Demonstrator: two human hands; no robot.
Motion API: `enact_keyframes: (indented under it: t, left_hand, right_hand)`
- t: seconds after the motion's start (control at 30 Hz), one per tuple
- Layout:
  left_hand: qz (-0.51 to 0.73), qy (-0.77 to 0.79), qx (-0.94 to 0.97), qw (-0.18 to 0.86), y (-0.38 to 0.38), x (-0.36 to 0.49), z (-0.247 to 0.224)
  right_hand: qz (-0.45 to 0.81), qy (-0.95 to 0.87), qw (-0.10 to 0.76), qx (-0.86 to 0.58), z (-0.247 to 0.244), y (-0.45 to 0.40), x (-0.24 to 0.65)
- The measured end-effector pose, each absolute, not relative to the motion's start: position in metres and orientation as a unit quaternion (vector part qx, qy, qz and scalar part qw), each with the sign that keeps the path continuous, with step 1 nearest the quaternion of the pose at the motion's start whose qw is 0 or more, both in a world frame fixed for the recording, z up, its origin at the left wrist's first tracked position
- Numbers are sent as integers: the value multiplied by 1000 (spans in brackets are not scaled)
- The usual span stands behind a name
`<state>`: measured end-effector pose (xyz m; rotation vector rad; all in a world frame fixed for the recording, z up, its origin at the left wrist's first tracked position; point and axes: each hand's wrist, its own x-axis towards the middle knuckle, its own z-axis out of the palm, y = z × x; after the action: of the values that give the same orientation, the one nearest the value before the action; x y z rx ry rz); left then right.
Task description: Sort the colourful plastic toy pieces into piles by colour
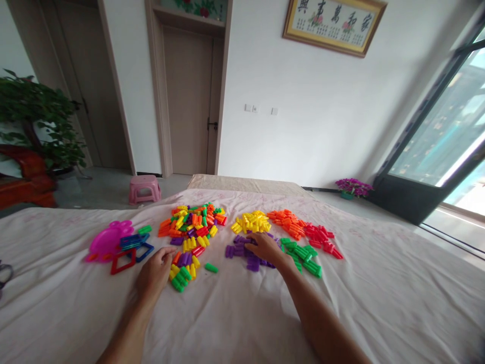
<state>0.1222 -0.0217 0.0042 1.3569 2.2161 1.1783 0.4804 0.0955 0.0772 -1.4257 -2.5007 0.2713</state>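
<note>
My left hand point(157, 268) rests at the left edge of a mixed-colour pile of plastic pieces point(193, 225), its fingers curled together beside orange and yellow pieces; what they hold, if anything, is hidden. Over the purple pile point(238, 246) lies my right hand point(265, 247), palm down with fingers spread, touching the pieces. Behind it is a yellow pile point(252, 221). Orange pieces point(288, 222), red pieces point(322, 238) and green pieces point(303, 256) form separate piles to the right. One green piece point(211, 268) lies alone between my hands.
A pink tray point(104, 242) with blue frames point(146, 251) and a red frame point(123, 262) sits at the left on the wrinkled cloth point(227, 323). Beyond the cloth stand a pink stool point(144, 189) and a flower pot point(346, 194).
</note>
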Motion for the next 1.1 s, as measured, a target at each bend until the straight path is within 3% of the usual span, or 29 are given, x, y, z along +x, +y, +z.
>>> enact_keyframes:
  t: [0.2, 0.57, 0.73, 0.97, 1.1]
  left_hand:
    - [396, 776, 468, 148, -20, 121, 1]
    - [410, 766, 472, 149, -21, 123, 4]
    - [390, 785, 459, 146, -23, 125, 10]
    - [386, 786, 459, 151, -22, 124, 9]
    - [386, 786, 459, 150, -22, 125, 9]
  right_hand:
    - [92, -799, 216, -554, 80, 121, 497]
    - [24, -793, 93, -602, 65, 160, 490]
    - [18, -770, 102, -629, 69, 170, 488]
    - [-16, -718, 186, -671, 88, 181, 487]
    - [8, -736, 142, -662, 84, 172, 484]
